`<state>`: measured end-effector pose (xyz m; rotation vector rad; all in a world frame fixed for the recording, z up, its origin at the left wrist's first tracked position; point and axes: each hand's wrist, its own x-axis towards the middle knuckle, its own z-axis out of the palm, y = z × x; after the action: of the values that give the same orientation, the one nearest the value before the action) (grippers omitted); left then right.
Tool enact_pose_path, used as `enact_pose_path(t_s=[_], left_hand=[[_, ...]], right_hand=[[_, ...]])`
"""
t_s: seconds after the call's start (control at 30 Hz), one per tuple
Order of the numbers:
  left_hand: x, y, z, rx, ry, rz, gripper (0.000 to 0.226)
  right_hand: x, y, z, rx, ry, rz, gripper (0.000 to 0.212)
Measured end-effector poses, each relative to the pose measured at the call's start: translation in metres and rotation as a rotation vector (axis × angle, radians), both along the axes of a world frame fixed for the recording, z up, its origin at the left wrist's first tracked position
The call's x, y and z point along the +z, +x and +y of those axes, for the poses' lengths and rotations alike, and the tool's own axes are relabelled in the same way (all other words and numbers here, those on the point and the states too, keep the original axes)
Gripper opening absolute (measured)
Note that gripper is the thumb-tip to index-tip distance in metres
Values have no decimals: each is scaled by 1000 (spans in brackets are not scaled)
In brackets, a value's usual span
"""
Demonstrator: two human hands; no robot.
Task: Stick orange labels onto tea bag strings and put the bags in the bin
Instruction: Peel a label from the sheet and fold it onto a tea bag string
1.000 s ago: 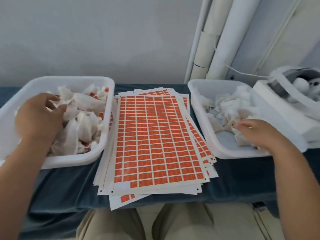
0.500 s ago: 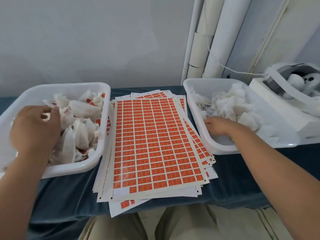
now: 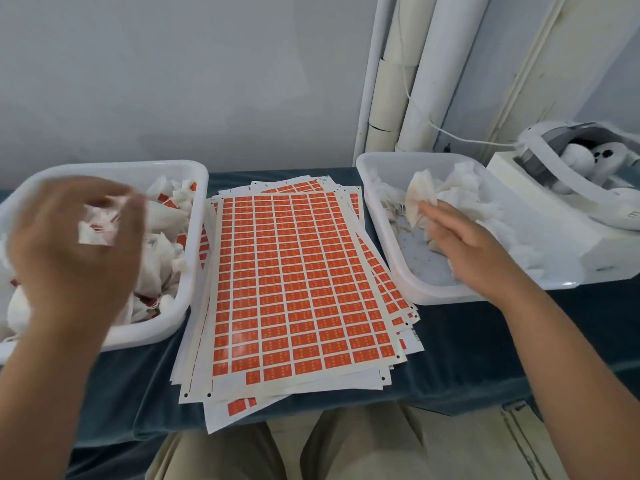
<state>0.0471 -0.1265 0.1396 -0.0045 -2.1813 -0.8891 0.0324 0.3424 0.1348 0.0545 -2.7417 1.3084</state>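
A single white tea bag stands up in the right bin, at the near edge of a loose pile of plain white bags. The right hand reaches into this bin with fingers nearly straight and close together, the tips touching the tea bag without curling round it.

Between two white plastic bins lies one fanned stack of label sheets. The top sheet is a full grid of small orange labels. The number of sheets cannot be counted.

The left bin holds a heap of labelled bags, white with orange tags showing here and there. The left hand is above this heap, fingers curled, but it is so blurred that it cannot be told whether it holds a bag.

Everything sits on a dark blue cloth covering the table. At the far right a white box carries a white and grey device. Behind is a pale wall, with white pipes and a thin white cable. The person's tan trousers show below.
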Motion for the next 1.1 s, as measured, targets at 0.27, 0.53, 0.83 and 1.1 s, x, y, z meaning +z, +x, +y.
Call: enact_pose_path(t_s=[0.27, 0.53, 0.83, 1.1], left_hand=[[-14, 51, 171, -572, 221, -484, 73], [-55, 63, 191, -597, 549, -570, 30], [-52, 67, 158, -593, 532, -636, 30], [-53, 72, 139, -684, 479, -739, 33]], right_hand=[[-22, 81, -98, 180, -130, 91, 41], [-79, 119, -152, 277, -57, 155, 52], [-72, 125, -157, -74, -236, 265, 34], [-38, 89, -142, 76, -132, 88, 16]])
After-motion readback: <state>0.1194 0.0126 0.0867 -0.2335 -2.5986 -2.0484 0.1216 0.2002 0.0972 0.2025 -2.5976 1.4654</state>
